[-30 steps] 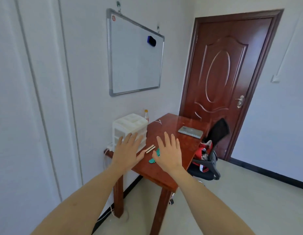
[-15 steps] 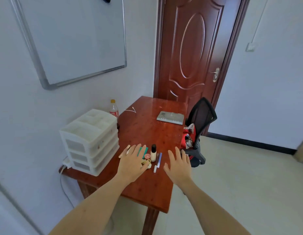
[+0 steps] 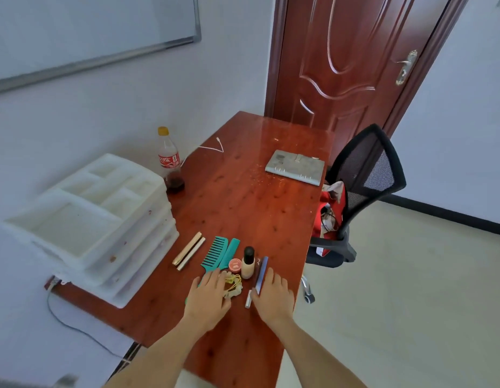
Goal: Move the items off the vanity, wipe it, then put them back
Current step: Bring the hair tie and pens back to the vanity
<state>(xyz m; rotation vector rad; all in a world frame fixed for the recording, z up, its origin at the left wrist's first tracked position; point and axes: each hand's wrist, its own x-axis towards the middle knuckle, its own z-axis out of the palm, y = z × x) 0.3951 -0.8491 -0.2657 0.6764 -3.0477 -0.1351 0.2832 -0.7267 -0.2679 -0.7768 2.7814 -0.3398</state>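
On the red-brown wooden vanity table (image 3: 243,200) lies a cluster of small items: two gold tubes (image 3: 189,251), two teal combs (image 3: 219,253), a small red tin (image 3: 235,265), a beige foundation bottle with a black cap (image 3: 248,262), yellow and white hair ties (image 3: 233,284) and a blue nail file (image 3: 261,274) beside a silver pen (image 3: 248,299). My left hand (image 3: 208,296) hovers flat over the comb handles, fingers apart. My right hand (image 3: 272,296) sits just right of the nail file, fingers spread. Neither hand holds anything.
A white plastic drawer organiser (image 3: 95,219) stands at the table's left. Behind it is a cola bottle (image 3: 169,161). A grey notebook (image 3: 295,167) lies at the far right. A black mesh chair (image 3: 363,189) with red cloth stands right of the table, near the brown door (image 3: 349,57).
The view has moved closer and tilted down onto the table. Both hands have dropped nearer to the item cluster, on either side of it.
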